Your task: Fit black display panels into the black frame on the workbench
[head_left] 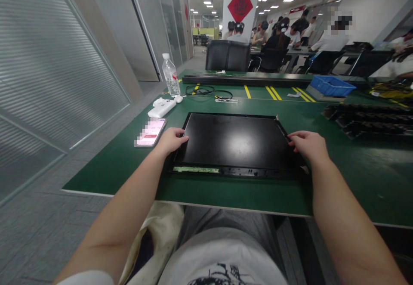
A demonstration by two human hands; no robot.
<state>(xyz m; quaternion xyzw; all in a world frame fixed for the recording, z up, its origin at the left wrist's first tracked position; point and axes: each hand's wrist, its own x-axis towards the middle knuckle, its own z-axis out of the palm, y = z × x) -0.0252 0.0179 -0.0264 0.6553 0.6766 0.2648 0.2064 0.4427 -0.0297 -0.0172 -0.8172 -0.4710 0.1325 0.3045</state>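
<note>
A black display panel (219,140) lies flat on the green table in front of me, glossy side up, with a bright reflection in its middle. Along its near edge runs a dark strip with a narrow green circuit board (196,170) at the left. My left hand (172,140) grips the panel's left edge, thumb on top and fingers curled at the side. On the opposite edge, my right hand (308,145) pinches the rim between thumb and fingers. Some fingertips are hidden at the panel's edges.
Left of the panel lie a lit phone (150,132), a white device (161,108) and a water bottle (171,76). Behind are a black cable (206,90), long dark bars (241,80) and a blue bin (332,86). Dark stacked parts (371,121) sit right. People sit beyond.
</note>
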